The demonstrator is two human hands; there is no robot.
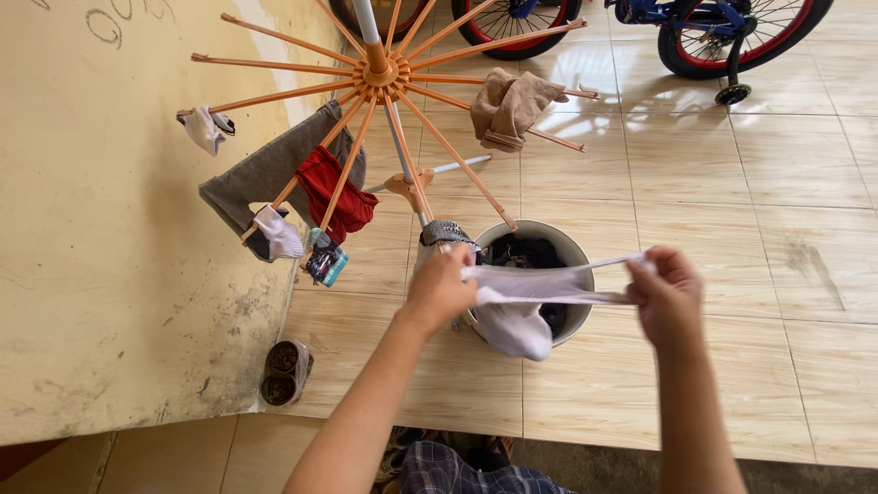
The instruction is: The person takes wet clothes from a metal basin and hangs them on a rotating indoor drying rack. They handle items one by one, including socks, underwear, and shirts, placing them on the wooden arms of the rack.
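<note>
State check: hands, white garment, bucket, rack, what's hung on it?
left hand: gripping white garment
right hand: gripping its other end
white garment: stretched between hands, over bucket
bucket: upright, dark clothes inside
rack: arms spread open
grey trousers: hung
red cloth: hung
tan cloth: draped over arms

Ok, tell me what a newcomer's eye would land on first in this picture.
First, the two hands in the middle: the left hand and right hand stretch a white garment between them, above a round bucket of dark laundry. Next, the orange spoked drying rack fanning out at upper left, hung with a red cloth, grey trousers and a tan cloth.
</note>
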